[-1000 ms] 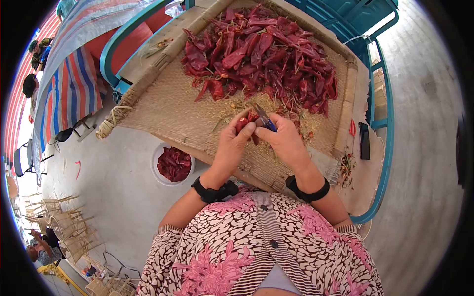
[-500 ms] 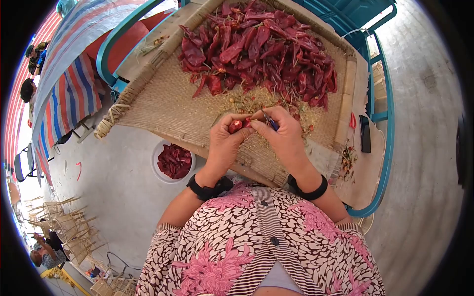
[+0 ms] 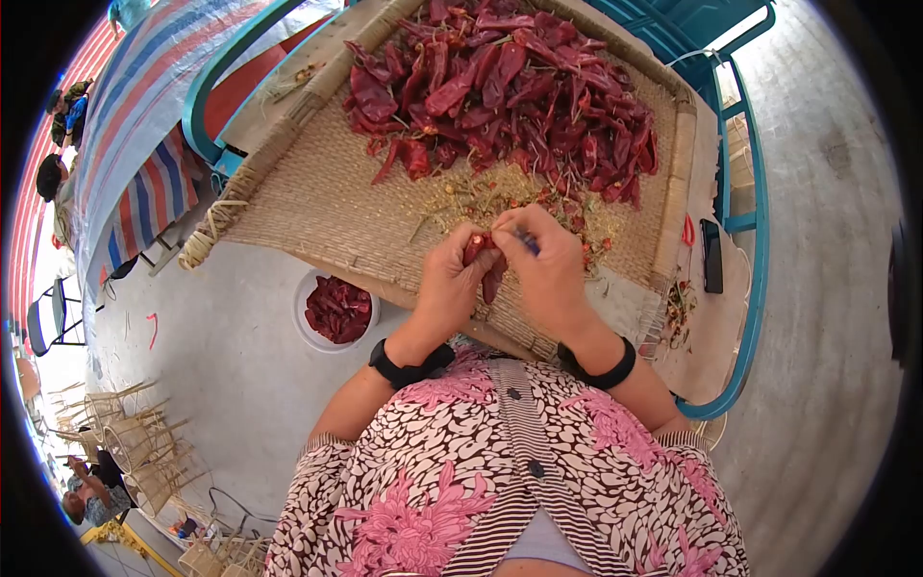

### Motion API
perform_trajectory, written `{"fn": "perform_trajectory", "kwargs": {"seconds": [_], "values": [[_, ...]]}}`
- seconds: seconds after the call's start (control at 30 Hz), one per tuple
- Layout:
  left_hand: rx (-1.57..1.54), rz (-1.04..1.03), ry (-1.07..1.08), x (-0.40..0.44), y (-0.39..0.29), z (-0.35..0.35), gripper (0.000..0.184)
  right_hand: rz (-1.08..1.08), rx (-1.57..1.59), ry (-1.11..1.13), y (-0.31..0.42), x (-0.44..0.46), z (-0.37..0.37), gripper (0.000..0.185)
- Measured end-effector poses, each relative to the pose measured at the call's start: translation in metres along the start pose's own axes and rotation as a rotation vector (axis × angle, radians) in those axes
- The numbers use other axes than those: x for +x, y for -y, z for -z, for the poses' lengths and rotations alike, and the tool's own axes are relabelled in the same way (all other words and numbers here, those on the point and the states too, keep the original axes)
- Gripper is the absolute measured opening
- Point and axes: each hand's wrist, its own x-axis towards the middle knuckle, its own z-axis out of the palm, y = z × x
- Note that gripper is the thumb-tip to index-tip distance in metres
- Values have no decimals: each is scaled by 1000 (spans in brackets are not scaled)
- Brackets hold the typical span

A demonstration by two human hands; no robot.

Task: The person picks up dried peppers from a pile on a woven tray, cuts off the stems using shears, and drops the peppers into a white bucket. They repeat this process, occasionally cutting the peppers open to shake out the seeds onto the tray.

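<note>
My left hand (image 3: 450, 281) is closed around red dried peppers (image 3: 491, 279), whose cut ends show between thumb and fingers. Close beside it, my right hand (image 3: 543, 264) is closed on small scissors (image 3: 528, 240) with dark blue handles, mostly covered by the fingers. Its fingertips meet at the top of the peppers. Both hands are over the near edge of a woven tray (image 3: 317, 207). A large heap of dried red peppers (image 3: 500, 87) lies on the tray beyond the hands, with seeds and stem bits (image 3: 481, 192) scattered between.
A white bucket (image 3: 302, 322) of red peppers stands on the floor, left of the tray. A black phone (image 3: 711, 256) and red-handled scissors (image 3: 687, 229) lie right of the tray, inside a teal metal frame (image 3: 761, 240). Wicker chairs (image 3: 135, 442) and a seated person (image 3: 93, 493) are at lower left.
The scissors have turned and their blades are now hidden at my right fingertips. My left hand has shifted slightly right, and a long pepper now hangs below its fingers.
</note>
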Motion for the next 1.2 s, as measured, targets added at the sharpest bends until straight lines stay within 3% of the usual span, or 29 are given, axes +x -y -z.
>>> {"fn": "perform_trajectory", "kwargs": {"seconds": [0.13,0.2,0.43,0.53,0.63,0.73,0.9,1.03,1.2], "values": [[130,-47,159,-3,-4,14,6,-529,699,143,11,0,18,7],[231,-88,194,-4,-6,19,9,-637,838,206,6,0,22,7],[152,-110,285,-5,-10,26,13,-957,1339,303,-6,2,26,7],[129,-36,257,-6,-16,24,11,-885,1293,295,-5,0,23,4],[51,60,203,-6,-22,18,8,-546,674,196,16,-3,23,3],[-12,128,114,-7,-22,12,7,-62,363,108,13,-8,12,8],[142,156,-8,-8,-37,0,7,130,115,18,10,-12,12,14],[355,-8,-112,-4,-30,-10,14,290,-38,-32,16,-9,16,17],[591,-152,-145,-2,-27,-12,18,295,-81,-63,17,-9,16,19]]}}
